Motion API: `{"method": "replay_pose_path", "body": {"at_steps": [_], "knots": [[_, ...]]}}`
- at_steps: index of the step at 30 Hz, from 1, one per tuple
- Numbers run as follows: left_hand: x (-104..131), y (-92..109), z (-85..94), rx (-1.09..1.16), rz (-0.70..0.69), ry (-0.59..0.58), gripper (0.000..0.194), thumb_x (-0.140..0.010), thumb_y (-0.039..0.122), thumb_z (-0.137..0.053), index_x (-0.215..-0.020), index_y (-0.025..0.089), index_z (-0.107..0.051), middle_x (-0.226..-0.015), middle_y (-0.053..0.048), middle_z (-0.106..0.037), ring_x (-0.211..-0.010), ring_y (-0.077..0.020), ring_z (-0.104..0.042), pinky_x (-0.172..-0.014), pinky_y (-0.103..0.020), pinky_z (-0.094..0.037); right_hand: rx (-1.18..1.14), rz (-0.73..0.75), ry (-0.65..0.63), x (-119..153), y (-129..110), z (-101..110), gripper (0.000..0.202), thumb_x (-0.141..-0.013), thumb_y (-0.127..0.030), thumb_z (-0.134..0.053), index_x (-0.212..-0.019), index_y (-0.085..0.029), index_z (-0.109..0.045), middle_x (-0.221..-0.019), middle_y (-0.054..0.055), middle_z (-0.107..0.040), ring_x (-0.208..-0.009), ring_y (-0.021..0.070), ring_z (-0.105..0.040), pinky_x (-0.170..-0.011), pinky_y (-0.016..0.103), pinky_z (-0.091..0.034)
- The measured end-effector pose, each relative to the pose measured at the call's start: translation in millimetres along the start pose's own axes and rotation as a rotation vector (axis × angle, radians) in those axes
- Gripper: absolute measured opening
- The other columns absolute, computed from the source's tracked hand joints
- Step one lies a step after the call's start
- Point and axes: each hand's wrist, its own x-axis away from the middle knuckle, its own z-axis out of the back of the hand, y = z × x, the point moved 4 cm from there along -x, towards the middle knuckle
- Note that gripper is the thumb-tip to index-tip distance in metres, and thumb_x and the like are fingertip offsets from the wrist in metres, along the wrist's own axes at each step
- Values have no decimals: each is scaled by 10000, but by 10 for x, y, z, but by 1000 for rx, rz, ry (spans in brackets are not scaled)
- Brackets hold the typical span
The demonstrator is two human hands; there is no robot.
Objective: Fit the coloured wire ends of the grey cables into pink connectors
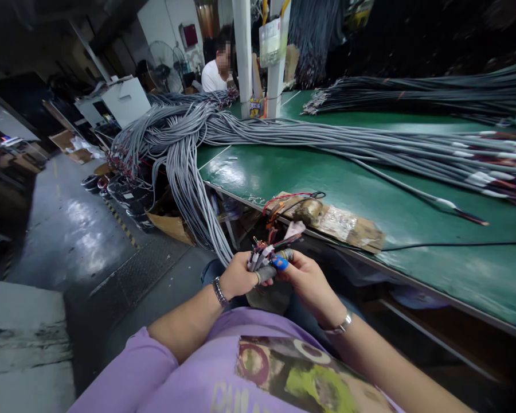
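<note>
A bundle of grey cables (187,189) hangs over the table's left end and runs down to my lap. My left hand (241,274) is wrapped round the bundle near its stripped ends (260,255), where thin coloured wires and white wrappings stick out. My right hand (303,272) pinches at those ends from the other side, with tape on its fingers and something blue at the thumb tip. Which wire it grips is too small to tell. Just beyond the hands, a taped cardboard-wrapped piece (335,221) lies along the table edge, with red and black wires at its left.
Long grey cables (284,132) stretch across the green table (370,183), one with a stripped end near the right. Darker cable bundles (413,94) lie at the back. A white post (242,57) rises from the table. Behind it sits a person (215,74). Boxes (75,146) stand on the floor.
</note>
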Motion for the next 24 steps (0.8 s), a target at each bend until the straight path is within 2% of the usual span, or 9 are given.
{"method": "replay_pose_path", "body": {"at_steps": [2, 5, 9, 13, 17, 24], "knots": [[0, -6, 21, 28, -16, 20, 367, -622, 439, -783, -614, 104, -635, -547, -43, -637, -496, -116, -581, -531, -241, -506, 20, 12, 11, 0, -24, -3, 368, -626, -505, -770, -641, -185, -589, -550, -12, -569, -520, 118, -468, -530, 261, -379], [-13, -36, 71, 123, -78, 124, 345, -661, 426, -760, -614, 107, -638, -559, -42, -645, -501, -114, -586, -536, -241, -507, 45, 17, 29, 7, -30, 18, 393, -615, -527, -771, -630, -185, -579, -529, -32, -518, -506, 105, -423, -524, 259, -364], [-34, -88, 94, 218, -83, 219, 325, -678, 420, -746, -632, 112, -653, -559, -36, -648, -493, -117, -588, -522, -243, -510, 37, -34, -10, 36, 21, 46, 418, -625, -546, -761, -600, -185, -551, -503, -46, -461, -494, 96, -388, -530, 262, -374], [-34, -60, 74, 204, -82, 202, 337, -671, 419, -752, -601, 109, -639, -550, -34, -639, -483, -110, -578, -517, -239, -503, -130, -53, -36, 57, 17, 29, 388, -677, -559, -717, -761, -191, -621, -648, -3, -559, -582, 123, -488, -598, 285, -433], [-24, -21, 48, 149, -67, 149, 359, -652, 430, -764, -580, 106, -627, -527, -30, -621, -481, -106, -568, -523, -235, -496, -92, 5, -106, 30, -72, -80, 352, -712, -504, -714, -854, -191, -639, -640, 1, -594, -593, 132, -514, -586, 273, -403], [-8, -37, 40, 99, -47, 131, 379, -625, 456, -774, -587, 110, -625, -530, -36, -628, -481, -116, -570, -520, -246, -494, -6, 25, -92, 1, -102, -163, 337, -718, -510, -696, -685, -200, -570, -540, -1, -606, -545, 148, -537, -546, 283, -361]]}}
